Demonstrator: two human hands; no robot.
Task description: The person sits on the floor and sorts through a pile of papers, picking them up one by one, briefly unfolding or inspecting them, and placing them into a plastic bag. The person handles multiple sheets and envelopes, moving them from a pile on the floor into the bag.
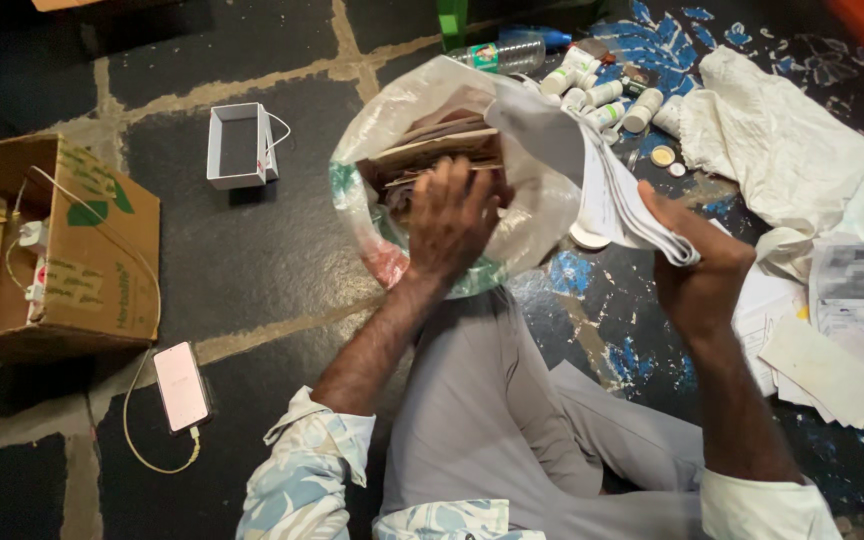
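Observation:
I sit on a dark stone floor with a clear plastic bag (542, 200) on my knee. My left hand (452, 220) reaches into the bag's mouth and rests on a stack of brown envelopes and papers (432, 150) inside it. My right hand (697, 270) grips a folded bundle of white papers (617, 205) at the bag's right rim, fingers closed around the fold.
Several white medicine bottles (602, 95) and a plastic water bottle (507, 52) lie behind the bag. A white cloth (792, 160) and loose papers (832, 340) lie on the right. On the left are a cardboard box (72, 250), a small white box (237, 145) and a charging phone (182, 388).

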